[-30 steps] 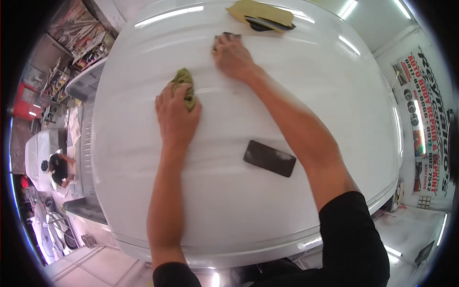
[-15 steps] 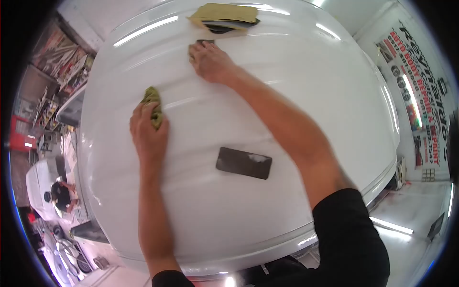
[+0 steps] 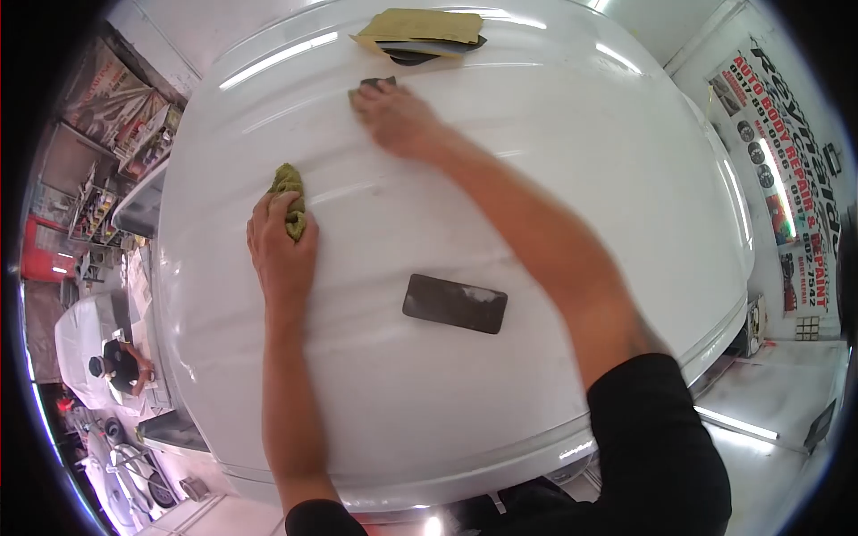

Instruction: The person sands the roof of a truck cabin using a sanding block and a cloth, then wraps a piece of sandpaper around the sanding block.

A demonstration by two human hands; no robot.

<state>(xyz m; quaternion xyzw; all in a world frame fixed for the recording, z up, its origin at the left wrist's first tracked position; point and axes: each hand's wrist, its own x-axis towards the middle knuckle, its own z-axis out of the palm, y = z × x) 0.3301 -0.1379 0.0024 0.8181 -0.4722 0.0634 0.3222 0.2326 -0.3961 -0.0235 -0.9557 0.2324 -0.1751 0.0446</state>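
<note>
My left hand (image 3: 281, 246) rests on a white vehicle panel (image 3: 572, 170), its fingers wrapped round a crumpled green cloth (image 3: 287, 185). Farther up the panel, my right hand (image 3: 398, 118) presses down on a piece of sandpaper (image 3: 379, 82), whose dark and tan edges stick out past the fingertips. The rest of that piece is hidden under the hand. Just beyond lies a stack of sandpaper sheets (image 3: 431, 27), tan on top with grey and black ones below. Between my forearms a dark smartphone (image 3: 455, 304) lies flat, reflecting light.
A person in a dark shirt (image 3: 123, 366) is at the left, near another pale vehicle (image 3: 80, 339). Cluttered shelves (image 3: 96, 214) stand along the left side. On the right wall hangs a printed banner (image 3: 782, 179). The panel's near edge curves down toward my body.
My right hand and the sandpaper have shifted slightly, and the hand is a little blurred. The left hand keeps its place on the cloth. The whole view has moved slightly.
</note>
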